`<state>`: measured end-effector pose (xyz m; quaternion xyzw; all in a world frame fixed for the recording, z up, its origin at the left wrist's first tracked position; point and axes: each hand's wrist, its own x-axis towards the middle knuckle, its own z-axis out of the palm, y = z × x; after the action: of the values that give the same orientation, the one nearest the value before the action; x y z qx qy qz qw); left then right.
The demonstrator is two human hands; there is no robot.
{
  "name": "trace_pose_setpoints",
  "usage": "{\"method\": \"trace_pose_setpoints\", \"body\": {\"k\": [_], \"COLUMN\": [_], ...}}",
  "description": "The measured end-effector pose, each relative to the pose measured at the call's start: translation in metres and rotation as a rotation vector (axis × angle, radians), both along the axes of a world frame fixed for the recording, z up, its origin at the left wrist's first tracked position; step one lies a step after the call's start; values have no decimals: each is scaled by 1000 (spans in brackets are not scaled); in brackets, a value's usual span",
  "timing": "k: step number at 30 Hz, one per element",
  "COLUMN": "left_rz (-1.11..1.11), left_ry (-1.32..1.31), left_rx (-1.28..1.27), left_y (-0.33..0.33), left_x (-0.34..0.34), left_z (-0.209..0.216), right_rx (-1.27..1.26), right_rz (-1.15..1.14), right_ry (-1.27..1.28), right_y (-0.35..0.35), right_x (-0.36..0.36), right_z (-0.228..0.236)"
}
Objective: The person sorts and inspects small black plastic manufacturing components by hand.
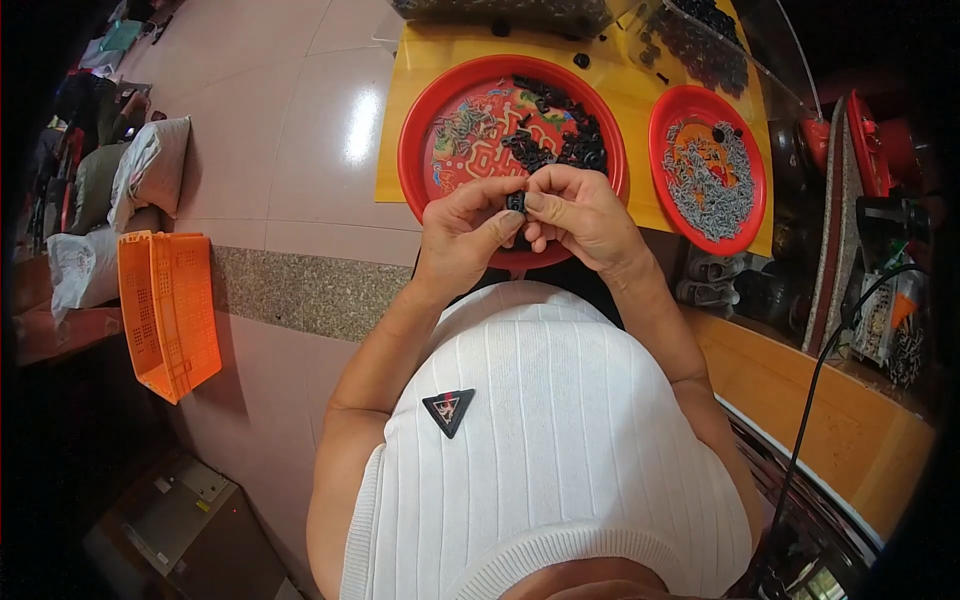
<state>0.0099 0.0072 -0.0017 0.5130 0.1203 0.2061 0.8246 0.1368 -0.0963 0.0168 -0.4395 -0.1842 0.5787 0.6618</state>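
A small black plastic part is pinched between both hands, over the near edge of a round red tray. My left hand grips its left side with thumb and forefinger. From the right, my right hand closes on it with thumb and bent fingers. The part's exact kind is too small to make out. In the tray, black plastic pieces are heaped at the right and far side, and small pale metal pieces lie at the left.
A second red tray with many grey screws stands right on the yellow table. Clear bins of black parts sit at the back. Orange crates and white sacks are on the left. A black cable hangs at the right.
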Motion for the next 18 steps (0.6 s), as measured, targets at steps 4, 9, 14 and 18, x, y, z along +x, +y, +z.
{"method": "trace_pose_setpoints", "body": {"k": [4, 9, 14, 18], "left_rz": [7, 300, 399, 445], "left_ry": [59, 98, 176, 235], "left_rx": [48, 356, 674, 955], "left_y": [1, 23, 41, 45], "left_x": [-2, -16, -21, -13], "left_z": [5, 3, 4, 5], "right_rx": [-58, 143, 397, 195], "right_rz": [20, -234, -569, -532], "right_ry": [-97, -222, -105, -385], "right_y": [2, 3, -9, -3], "right_x": [2, 62, 189, 140], "right_z": [4, 44, 78, 66]}}
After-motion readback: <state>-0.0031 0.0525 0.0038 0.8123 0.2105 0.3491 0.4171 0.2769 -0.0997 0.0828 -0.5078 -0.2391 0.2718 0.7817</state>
